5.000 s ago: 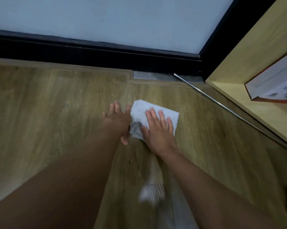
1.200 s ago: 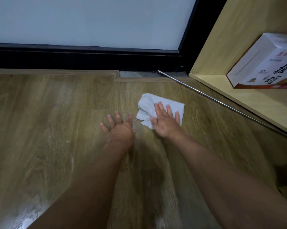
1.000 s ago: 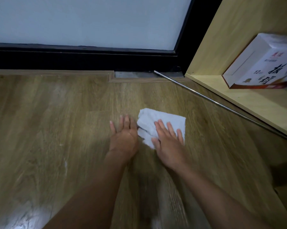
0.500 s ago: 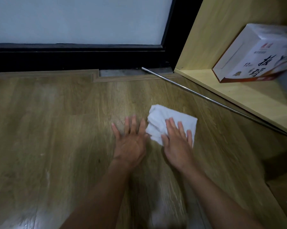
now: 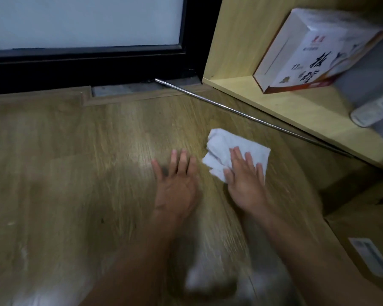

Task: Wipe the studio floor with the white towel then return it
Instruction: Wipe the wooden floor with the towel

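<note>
White towel [image 5: 228, 146] on floor [image 5: 75, 155], mid-wipe, under right hand [image 5: 245, 186].
Risk: towel is bunched at its far end, so a hard push could let it slip from under the palm or snag the metal rod [image 5: 241, 113] near the shelf [image 5: 296, 111]. Right fingers [image 5: 238, 159] straight, pressing towel flat, no grip. Left hand [image 5: 177, 188] flat on bare floor beside towel, fingers spread, holding nothing.

The towel [image 5: 237, 149] is plain white. The floor [image 5: 75, 173] is olive-brown with streaky wood grain and pale glossy patches. The door frame [image 5: 86, 69] is black around a pale blue-grey pane [image 5: 75, 18]. The shelf [image 5: 296, 111] is light yellow. Its box [image 5: 314, 56] is white with black characters and a red-brown lower band. The rod [image 5: 230, 108] is silver. The carton [image 5: 367, 228] is brown, its label [image 5: 371, 257] white, perhaps with grey print.
</note>
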The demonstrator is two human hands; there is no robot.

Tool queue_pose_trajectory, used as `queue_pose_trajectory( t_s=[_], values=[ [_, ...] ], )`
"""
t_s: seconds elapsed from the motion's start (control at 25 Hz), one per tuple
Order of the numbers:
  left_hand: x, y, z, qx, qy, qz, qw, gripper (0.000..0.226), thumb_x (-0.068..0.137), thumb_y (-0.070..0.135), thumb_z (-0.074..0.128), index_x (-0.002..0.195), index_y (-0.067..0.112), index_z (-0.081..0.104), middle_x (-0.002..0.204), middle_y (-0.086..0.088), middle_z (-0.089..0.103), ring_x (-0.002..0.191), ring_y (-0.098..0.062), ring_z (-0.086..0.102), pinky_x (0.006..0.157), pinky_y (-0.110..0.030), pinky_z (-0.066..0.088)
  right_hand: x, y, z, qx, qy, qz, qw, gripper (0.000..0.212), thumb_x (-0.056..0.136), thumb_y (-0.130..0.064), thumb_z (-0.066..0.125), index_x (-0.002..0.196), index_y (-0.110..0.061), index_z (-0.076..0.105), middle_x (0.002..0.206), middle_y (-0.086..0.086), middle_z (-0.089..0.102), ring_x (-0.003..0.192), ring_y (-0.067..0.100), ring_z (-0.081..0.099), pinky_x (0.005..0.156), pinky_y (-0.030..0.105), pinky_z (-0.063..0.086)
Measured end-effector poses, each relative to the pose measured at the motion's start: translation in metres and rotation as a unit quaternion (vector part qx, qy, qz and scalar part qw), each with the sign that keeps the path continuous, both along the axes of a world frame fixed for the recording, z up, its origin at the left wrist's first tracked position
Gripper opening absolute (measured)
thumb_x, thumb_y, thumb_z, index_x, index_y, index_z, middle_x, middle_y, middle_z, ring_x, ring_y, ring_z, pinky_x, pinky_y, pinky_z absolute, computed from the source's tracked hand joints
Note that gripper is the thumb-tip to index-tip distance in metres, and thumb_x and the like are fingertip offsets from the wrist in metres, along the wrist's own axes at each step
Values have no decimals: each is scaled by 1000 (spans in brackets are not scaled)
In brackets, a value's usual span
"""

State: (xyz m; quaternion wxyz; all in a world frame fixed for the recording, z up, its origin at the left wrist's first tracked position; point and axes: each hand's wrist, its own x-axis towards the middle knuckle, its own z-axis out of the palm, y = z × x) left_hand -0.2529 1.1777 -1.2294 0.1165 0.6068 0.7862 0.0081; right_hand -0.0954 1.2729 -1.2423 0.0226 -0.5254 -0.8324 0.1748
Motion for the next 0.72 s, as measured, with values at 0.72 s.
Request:
queue_pose_trajectory(
  t_s=[0.72],
  values=[
    [40,73,38,-213,-62,35,974,98,91,64,40,151,2,-7,159,-20,-12,147,-40,-7,112,-65,11,99,11,6,-28,-40,-12,999,57,99,-58,14,152,-43,-2,161,-18,-2,148,8,-5,116,38,-1]
  ],
)
